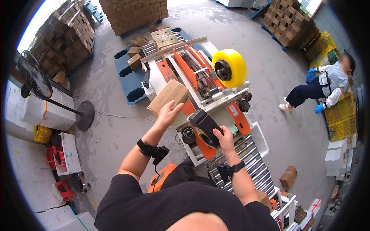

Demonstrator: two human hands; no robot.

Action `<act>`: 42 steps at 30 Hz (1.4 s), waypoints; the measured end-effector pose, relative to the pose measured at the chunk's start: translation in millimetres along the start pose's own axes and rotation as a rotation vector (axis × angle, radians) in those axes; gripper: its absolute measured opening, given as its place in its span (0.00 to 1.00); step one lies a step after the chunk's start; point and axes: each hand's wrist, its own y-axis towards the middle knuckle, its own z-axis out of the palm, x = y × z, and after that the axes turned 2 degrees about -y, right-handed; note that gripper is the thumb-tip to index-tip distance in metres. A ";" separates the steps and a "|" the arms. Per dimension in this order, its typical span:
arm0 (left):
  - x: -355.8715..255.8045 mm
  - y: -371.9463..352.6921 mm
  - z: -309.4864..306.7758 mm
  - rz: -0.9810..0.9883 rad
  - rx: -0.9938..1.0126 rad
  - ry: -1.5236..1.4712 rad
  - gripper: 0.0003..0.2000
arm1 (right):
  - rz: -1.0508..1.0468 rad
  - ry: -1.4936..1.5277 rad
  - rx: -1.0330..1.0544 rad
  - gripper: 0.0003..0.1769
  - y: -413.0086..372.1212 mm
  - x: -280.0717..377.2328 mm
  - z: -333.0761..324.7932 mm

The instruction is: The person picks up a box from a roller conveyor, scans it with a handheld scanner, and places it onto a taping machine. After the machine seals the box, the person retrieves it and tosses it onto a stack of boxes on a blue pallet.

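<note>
A brown cardboard box [169,97] with faint print on its side is tilted beside the carton sealing machine [227,106]. My left hand [169,114] grips its near end, thumb and fingers against the cardboard. In my right hand [224,139] is a black handheld device [205,124] with a boxy head, its long body pointing up and left toward the box. The device overlaps the machine's orange side plates in this view. Above them, a large yellow tape roll [230,68] is mounted on the machine.
A roller conveyor [246,163] runs off the machine's near end. Several boxes lie at its far end by a blue pallet [133,82]. A black standing fan [84,111] is at left. A person [327,82] with blue gloves stands at right by yellow crates [341,115]. One box [288,177] lies on the floor.
</note>
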 end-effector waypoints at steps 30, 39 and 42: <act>59.2 148.1 -132.9 -0.316 -0.119 0.217 0.06 | 0.065 -1.004 0.114 0.26 69.2 30.1 23.6; 91.7 137.8 -100.0 -0.305 0.374 -0.033 0.33 | 0.107 -1.218 0.056 0.27 102.2 32.0 74.6; 57.6 97.4 -87.8 -0.562 0.392 -0.477 0.35 | 0.116 -1.224 0.055 0.27 103.8 35.0 70.7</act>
